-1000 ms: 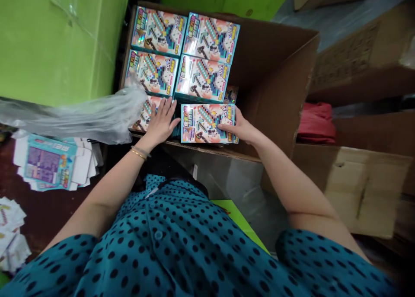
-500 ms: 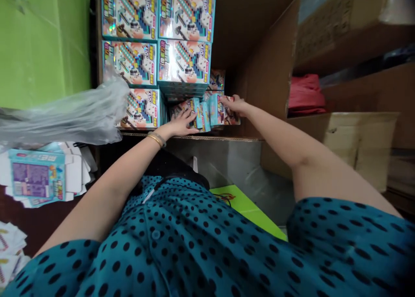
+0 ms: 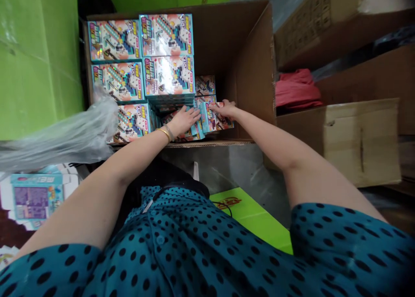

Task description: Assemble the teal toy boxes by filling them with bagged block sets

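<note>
A big cardboard carton (image 3: 254, 78) stands in front of me, holding stacks of small printed toy boxes (image 3: 118, 83) in turquoise and white. Inside its near side, my right hand (image 3: 227, 109) grips a toy box (image 3: 214, 119) by its right end, thumb on top. My left hand (image 3: 183, 123) rests on several tilted toy boxes (image 3: 197, 135) just to the left, its fingers stretched out over them. Parts of these boxes are hidden beneath that hand.
Clear plastic film (image 3: 65, 132) hangs over the carton's left edge. Flattened printed boxes (image 3: 35, 197) lie at lower left. More cardboard cartons (image 3: 361, 143) and a red bag (image 3: 296, 89) are at right. A bright green panel (image 3: 256, 219) lies near my body.
The view has shifted, so the carton appears lower and farther left. My left hand has slid right across the tilted boxes. My right hand still grips the toy box, now closer to them.
</note>
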{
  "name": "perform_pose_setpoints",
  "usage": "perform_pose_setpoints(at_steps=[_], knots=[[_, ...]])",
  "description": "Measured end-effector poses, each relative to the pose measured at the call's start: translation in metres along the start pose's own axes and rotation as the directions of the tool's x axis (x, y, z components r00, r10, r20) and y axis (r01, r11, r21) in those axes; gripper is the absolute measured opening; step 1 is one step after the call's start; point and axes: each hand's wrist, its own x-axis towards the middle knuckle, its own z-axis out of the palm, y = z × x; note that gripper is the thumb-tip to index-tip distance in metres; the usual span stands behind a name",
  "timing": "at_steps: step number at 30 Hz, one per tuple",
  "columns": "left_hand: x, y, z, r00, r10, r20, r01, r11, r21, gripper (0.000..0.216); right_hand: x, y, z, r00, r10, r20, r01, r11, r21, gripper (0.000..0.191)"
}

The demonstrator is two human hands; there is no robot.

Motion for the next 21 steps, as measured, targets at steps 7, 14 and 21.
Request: perform_pose_setpoints(at_steps=[7,14,21], knots=[[0.024,0.003,0.003,0.995,0.094,0.037,-0.097,0.990,0.101,0.041,0.008,0.006,0.001,1.000,-0.021,-0.012,0.022,1.000,0.023,0.130],[0.020,0.002,-0.009,0.984,0.130,0.125,-0.132,0.991,0.012,0.039,0.004,0.003,-0.006,1.000,0.001,0.016,-0.001,1.000,0.016,0.126],[-0.023,0.009,-0.078,0.978,0.155,0.136,-0.159,0.987,0.021,0.037,0.005,0.002,-0.007,1.000,0.001,0.021,-0.003,0.998,0.055,0.128]])
